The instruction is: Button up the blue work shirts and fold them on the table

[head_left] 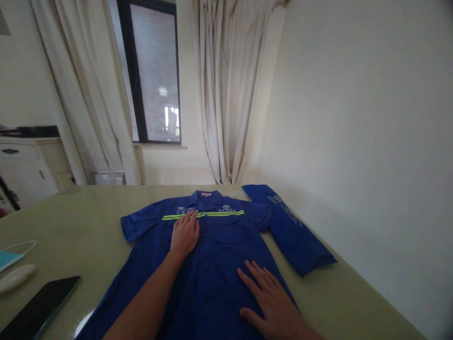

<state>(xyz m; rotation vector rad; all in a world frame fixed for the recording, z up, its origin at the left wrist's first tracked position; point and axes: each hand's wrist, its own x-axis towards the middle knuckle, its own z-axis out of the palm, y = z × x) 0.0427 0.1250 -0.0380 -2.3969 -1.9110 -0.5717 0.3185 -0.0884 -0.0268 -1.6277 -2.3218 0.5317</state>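
A blue short-sleeved work shirt (219, 255) with a yellow-green reflective chest stripe lies spread front-up on a pale table (78, 226). My left hand (184, 233) rests flat on the shirt's upper chest, just left of the button line, fingers together and stretched toward the collar. My right hand (271, 297) lies flat on the lower right part of the shirt, fingers spread. Neither hand holds anything. A second blue garment (288, 226), folded into a long strip with pale lettering, lies beside the shirt's right sleeve.
A dark tablet (38, 307), a white oval object (16, 277) and a face mask (12, 255) lie at the table's left edge. A white wall runs close along the table's right side. Curtains, a window and a white cabinet (21, 170) stand behind.
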